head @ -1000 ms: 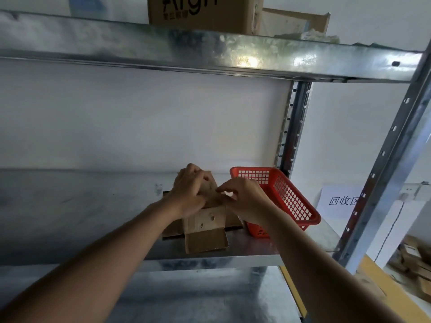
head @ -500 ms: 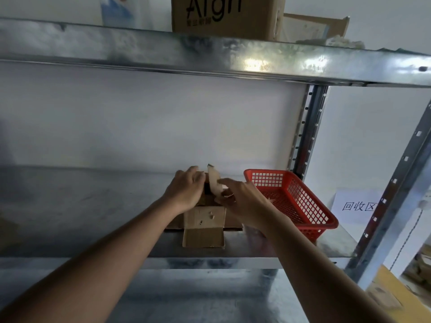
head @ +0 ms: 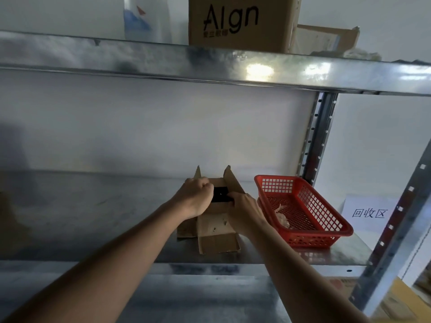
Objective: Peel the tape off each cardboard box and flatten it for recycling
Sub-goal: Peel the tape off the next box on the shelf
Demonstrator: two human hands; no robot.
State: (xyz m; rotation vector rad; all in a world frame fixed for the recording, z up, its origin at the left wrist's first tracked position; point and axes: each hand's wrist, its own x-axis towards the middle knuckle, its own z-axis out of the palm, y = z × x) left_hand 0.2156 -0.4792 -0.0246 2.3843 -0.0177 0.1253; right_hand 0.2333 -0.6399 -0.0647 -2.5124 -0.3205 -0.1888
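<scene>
On the metal shelf (head: 93, 217) our left hand (head: 196, 197) and right hand (head: 245, 208) each grip a side of the small brown cardboard box (head: 217, 231), flaps up, dark inside, beside a red plastic mesh basket (head: 326, 220) holding crumpled tape scraps (head: 282, 217).

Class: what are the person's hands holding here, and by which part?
Both hands grip the small cardboard box: left hand on its left top flap, right hand on its right top flap.
</scene>
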